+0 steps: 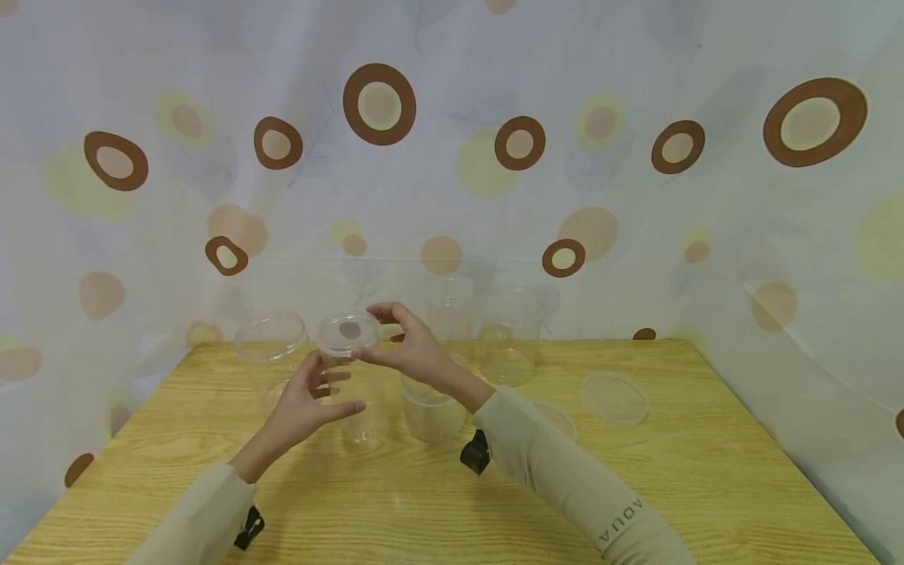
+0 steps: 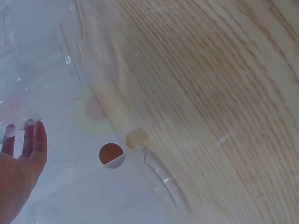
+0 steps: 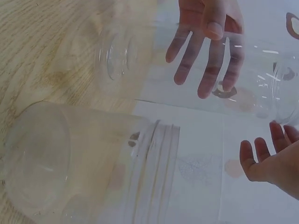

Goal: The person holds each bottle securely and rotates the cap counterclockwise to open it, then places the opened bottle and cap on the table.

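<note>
My left hand (image 1: 300,404) grips a tall clear plastic jar (image 1: 363,404) around its upper side. In the right wrist view its fingers (image 3: 212,65) show through the wall, with the thumb in front. On top of the jar sits a clear round lid (image 1: 349,336). My right hand (image 1: 417,345) holds this lid's edge from the right, thumb near and fingers at the far side. Whether the lid is fully seated, I cannot tell. A shorter clear jar with a threaded neck (image 3: 156,172) stands right of the tall one, partly behind my right forearm.
Behind my left hand is a wide-mouthed clear container (image 1: 271,337). Two more clear jars stand at the back, a slim one (image 1: 450,314) and a wider one (image 1: 508,349). Two clear discs lie on the wooden table (image 1: 424,510): one disc (image 1: 614,399) at right, another (image 1: 558,420) beside my sleeve.
</note>
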